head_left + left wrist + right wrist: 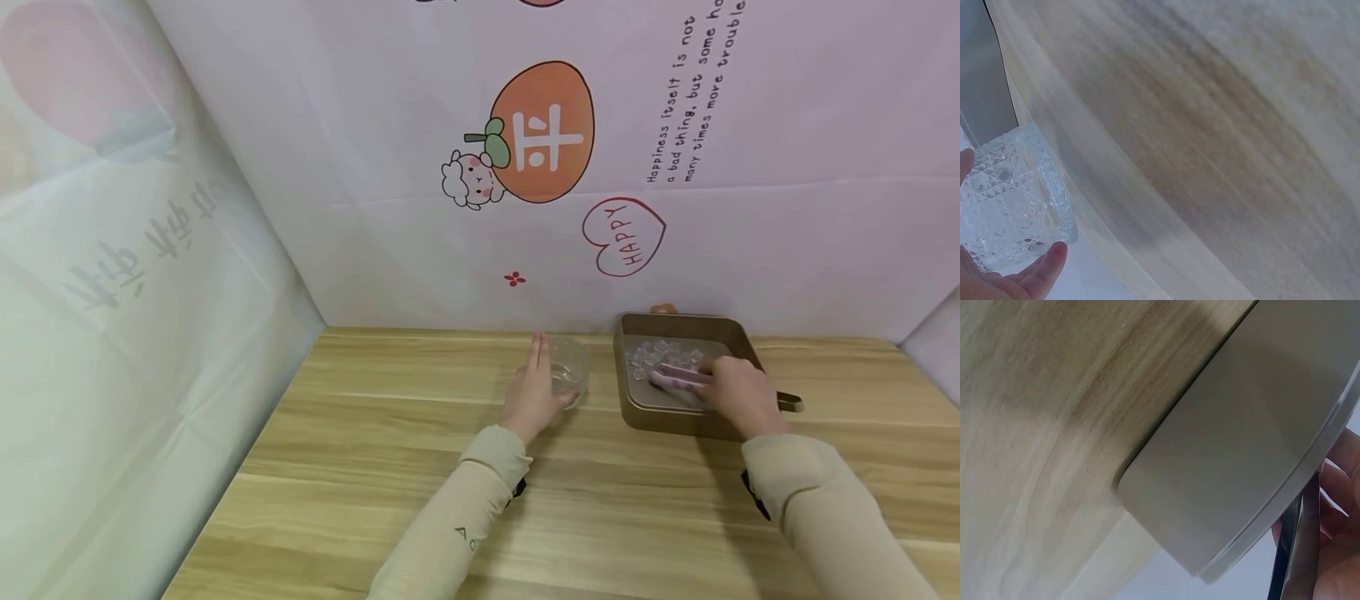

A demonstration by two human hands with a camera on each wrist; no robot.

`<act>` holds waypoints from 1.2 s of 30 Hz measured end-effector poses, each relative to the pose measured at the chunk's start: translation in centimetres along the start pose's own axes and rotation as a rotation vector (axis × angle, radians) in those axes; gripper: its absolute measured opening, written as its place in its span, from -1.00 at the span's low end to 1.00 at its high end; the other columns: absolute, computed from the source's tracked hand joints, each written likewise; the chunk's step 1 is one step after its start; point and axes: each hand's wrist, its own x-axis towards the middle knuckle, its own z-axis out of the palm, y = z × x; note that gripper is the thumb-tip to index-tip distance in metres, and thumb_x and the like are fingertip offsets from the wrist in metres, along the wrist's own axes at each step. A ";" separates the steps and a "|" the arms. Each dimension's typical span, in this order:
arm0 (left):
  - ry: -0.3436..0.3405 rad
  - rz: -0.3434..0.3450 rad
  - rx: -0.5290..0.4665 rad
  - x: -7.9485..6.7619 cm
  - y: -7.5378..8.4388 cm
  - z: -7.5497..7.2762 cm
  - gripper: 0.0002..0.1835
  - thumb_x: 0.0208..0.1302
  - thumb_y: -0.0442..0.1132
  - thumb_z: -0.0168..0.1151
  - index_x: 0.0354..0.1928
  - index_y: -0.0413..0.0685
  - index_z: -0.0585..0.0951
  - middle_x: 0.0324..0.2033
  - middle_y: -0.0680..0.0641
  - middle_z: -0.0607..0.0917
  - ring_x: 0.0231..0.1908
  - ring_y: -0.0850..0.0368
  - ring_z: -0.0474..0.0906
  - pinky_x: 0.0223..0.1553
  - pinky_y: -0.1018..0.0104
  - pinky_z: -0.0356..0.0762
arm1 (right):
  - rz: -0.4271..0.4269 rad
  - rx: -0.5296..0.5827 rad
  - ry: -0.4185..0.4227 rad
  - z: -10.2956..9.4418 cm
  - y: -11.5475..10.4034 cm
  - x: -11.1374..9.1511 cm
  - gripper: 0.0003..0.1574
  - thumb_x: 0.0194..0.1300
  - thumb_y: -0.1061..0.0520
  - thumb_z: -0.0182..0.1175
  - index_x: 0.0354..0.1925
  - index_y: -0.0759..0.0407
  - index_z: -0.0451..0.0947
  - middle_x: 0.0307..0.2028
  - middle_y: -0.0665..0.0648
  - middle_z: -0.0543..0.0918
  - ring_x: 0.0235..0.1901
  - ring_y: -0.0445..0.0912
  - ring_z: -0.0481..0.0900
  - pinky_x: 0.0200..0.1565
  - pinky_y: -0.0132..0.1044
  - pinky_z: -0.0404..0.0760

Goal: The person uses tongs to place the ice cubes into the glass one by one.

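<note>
My left hand (531, 398) holds a clear glass (567, 367) standing on the table, thumb at the near side and fingers along its left. In the left wrist view the glass (1013, 200) shows a cut diamond pattern, with fingertips on two sides of it. My right hand (742, 396) grips tongs (684, 377), whose pinkish front end lies among clear cubes (656, 357) in a brown-gold rectangular tin (652, 418). Their dark metal end (1300, 550) sticks out behind the hand in the right wrist view. Whether the tongs pinch a cube I cannot tell.
The wood-grain table (360, 492) meets a printed white cloth backdrop (420, 250) just behind the glass and tin. Another cloth (150, 333) hangs along the left side. The tin's raised wall (1241, 444) stands beneath the right hand.
</note>
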 end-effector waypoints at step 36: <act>-0.014 0.008 -0.007 -0.3 0.2 -0.5 0.09 0.16 0.17 0.29 0.52 -0.02 -0.14 0.53 0.07 -0.13 0.02 -0.06 0.58 -0.47 0.41 0.53 | -0.026 0.055 0.117 -3.1 -2.6 0.5 -0.59 0.15 0.16 0.29 -0.12 0.46 0.61 -0.23 0.49 0.66 -0.39 0.26 0.60 -0.38 0.07 0.55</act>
